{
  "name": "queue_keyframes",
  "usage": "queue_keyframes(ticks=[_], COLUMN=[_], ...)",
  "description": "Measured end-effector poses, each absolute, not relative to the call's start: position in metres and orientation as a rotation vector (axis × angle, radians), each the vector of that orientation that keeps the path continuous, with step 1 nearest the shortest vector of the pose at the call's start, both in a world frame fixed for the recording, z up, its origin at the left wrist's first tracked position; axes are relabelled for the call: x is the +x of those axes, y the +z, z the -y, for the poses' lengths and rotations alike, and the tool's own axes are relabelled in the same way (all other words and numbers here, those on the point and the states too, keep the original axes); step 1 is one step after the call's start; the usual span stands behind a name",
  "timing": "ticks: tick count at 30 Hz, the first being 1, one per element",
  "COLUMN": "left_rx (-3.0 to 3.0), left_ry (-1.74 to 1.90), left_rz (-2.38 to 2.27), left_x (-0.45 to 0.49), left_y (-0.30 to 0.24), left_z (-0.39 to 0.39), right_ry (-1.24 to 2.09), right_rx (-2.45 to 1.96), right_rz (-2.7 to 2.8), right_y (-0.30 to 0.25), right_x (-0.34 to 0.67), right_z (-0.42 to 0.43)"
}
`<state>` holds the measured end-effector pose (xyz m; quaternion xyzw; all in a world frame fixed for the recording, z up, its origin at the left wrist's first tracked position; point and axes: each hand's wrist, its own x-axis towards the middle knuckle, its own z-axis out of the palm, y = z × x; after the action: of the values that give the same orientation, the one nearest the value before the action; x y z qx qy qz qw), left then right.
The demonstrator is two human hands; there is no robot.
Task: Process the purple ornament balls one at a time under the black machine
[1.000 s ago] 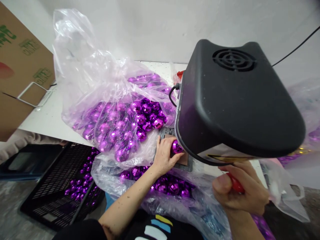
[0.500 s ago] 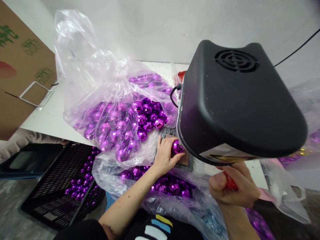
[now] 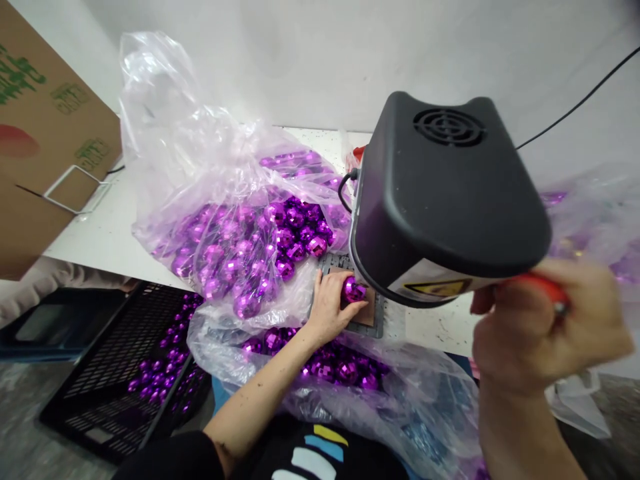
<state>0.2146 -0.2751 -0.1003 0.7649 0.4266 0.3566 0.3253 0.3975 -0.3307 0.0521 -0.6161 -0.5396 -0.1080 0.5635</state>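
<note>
Black machine point(image 3: 450, 193) partly hiding tabletop point(image 3: 115, 230), clear bag point(image 3: 200, 160), hands point(image 3: 330, 303) point(image 3: 545, 333) gripping purple ball point(image 3: 355, 289) (left), red handle point(image 3: 550, 288) (right)

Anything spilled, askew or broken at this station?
Nothing stands out. The left hand holds a purple ball at the brown pad, and the right hand grips the red handle by the black machine. Other purple balls lie in plastic bags and the black crate.

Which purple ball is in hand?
The single purple ball gripped in the left hand, at the brown pad. The others nearby are not held: they lie heaped in plastic bags or the black crate.
</note>
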Motion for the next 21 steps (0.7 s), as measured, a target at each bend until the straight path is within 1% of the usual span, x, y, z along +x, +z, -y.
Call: queue_keyframes(ticks=[1,5,7,9,11,14,17,21], left_rx=[1.995,1.945,1.978,2.026,2.042,2.09,2.246,2.409], left_ry=[0.961,1.023,0.896,0.683,0.537,0.617,0.781,0.58], left_rz=[-1.103,-1.014,-0.964,-0.929,-0.896,-0.895,-1.165,-1.597], left_x=[0.214,0.195,0.177,0.16,0.149,0.15,0.166,0.184], left_y=[-0.1,-0.089,-0.078,-0.065,-0.053,-0.043,-0.048,-0.062], left_z=[0.275,0.295,0.314,0.331,0.334,0.304,0.248,0.191], right_ry=[-0.28,-0.138,-0.104,-0.11,-0.135,-0.153,-0.123,-0.088], right_rx=[-1.429,-1.392,-1.388,-1.388,-1.375,-1.376,-1.403,-1.47], right_rz=[1.234,1.178,1.182,1.176,1.163,1.146,1.13,1.137], right_y=[0.062,0.079,0.079,0.077,0.076,0.077,0.079,0.081], right_x=[0.398,0.399,0.4,0.399,0.398,0.396,0.396,0.397], right_z=[0.321,0.296,0.294,0.295,0.295,0.294,0.294,0.297])
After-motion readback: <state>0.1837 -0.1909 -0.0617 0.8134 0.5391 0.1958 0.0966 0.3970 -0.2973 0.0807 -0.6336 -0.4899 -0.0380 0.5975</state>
